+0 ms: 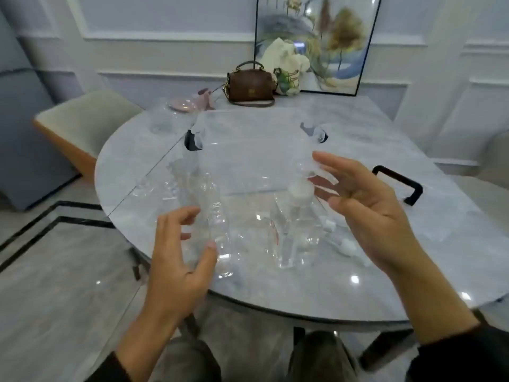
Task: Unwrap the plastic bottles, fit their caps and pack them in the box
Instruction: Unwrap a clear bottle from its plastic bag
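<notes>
1. Clear bottle (216,216) in my left hand (176,260), over the table's (316,293) near edge; long axis runs away from me, slightly left. Which end is the neck: can't tell, too transparent.
2. Left grip: fingers curled loosely round the bottle's lower part, contact looks light.
3. Right hand (366,213) open, fingers spread, pinching nothing firm; a clear film scrap (311,168) sits at the fingertips.
4. Capped bottle (296,221) stands upright between my hands.
5. Best now, I judge: firm up left grip, peel wrap lengthwise.
6. Clear box (248,150) beyond, lid (396,183) right.
</notes>
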A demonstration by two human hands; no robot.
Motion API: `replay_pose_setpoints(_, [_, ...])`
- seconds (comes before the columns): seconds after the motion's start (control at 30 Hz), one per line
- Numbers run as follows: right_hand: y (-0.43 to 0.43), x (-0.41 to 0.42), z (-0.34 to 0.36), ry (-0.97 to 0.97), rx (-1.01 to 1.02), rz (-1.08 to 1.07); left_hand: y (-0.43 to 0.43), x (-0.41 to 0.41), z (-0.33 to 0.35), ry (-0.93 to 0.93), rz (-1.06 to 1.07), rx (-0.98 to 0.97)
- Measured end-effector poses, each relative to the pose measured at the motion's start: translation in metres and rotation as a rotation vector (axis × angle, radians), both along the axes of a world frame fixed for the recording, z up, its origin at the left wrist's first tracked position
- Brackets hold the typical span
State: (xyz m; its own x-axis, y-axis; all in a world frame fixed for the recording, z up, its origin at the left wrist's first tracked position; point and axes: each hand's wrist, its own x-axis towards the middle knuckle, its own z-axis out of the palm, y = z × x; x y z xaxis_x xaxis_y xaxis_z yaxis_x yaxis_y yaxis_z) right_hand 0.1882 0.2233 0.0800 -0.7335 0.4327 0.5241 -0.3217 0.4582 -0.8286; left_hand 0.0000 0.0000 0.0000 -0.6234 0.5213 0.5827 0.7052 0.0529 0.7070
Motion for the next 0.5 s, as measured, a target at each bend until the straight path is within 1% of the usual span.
replay_pose_setpoints(0.07, [-0.009,0.007,0.006,-0.009,0.007,-0.019,-0.002,0.010,0.006,-0.082,0.020,0.018])
replay_pose_setpoints(0.17, [-0.010,0.006,0.009,-0.048,0.063,-0.028,0.003,0.009,-0.003,-0.090,0.006,0.037])
replay_pose_setpoints(0.27, [-0.008,0.000,0.019,-0.045,0.109,0.003,0.011,0.002,-0.011,-0.151,0.014,0.041])
replay_pose_setpoints(0.4, [-0.004,-0.003,0.025,-0.062,0.157,0.011,0.024,-0.002,-0.020,-0.108,0.020,0.068])
replay_pose_setpoints(0.5, [0.002,-0.001,0.027,-0.092,0.219,-0.039,0.028,-0.006,-0.024,-0.141,0.031,0.038])
